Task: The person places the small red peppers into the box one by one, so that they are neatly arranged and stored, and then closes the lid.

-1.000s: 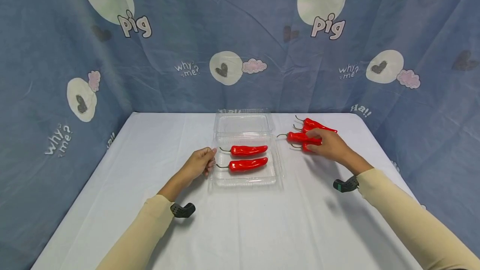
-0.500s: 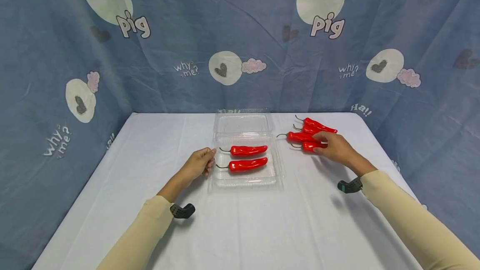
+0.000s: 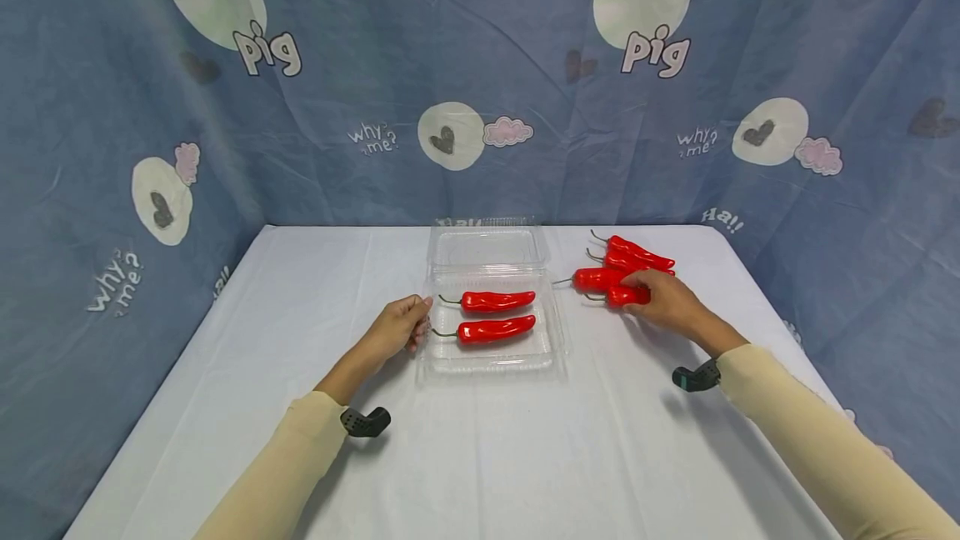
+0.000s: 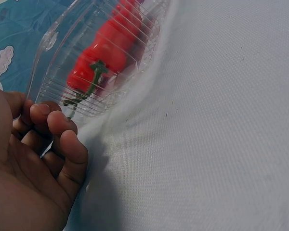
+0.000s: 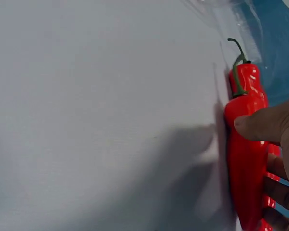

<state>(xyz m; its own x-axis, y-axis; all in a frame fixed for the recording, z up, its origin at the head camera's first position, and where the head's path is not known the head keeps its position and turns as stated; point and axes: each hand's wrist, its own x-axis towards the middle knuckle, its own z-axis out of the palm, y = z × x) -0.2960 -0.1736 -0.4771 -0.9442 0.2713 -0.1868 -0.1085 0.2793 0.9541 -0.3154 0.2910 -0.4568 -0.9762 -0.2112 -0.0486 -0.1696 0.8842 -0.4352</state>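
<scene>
My left hand (image 3: pixel 395 328) pinches the left rim of a clear plastic clamshell box (image 3: pixel 495 363), thumb and index finger on the edge. The box lies with its lid (image 3: pixel 486 248) folded back. Inside, a far red chili pepper (image 3: pixel 497 301) and a near one (image 3: pixel 495 330) lie side by side, stems to the left. At the right my right hand (image 3: pixel 670 303) grips the nearest red chili pepper (image 5: pixel 246 159) of a small pile, thumb on its near side and fingers behind it. The hand hides that pepper's tip in the head view.
Behind the gripped pepper lie more red chili peppers (image 3: pixel 637 252), close together with stems to the left. A white cloth (image 3: pixel 495 465) covers the table. Blue printed fabric (image 3: pixel 480 48) hangs along the back and sides.
My right hand has left the pepper behind, moved slightly right and nearer, and now grips the front one. The pepper behind has rolled a little. My left hand stays on the box.
</scene>
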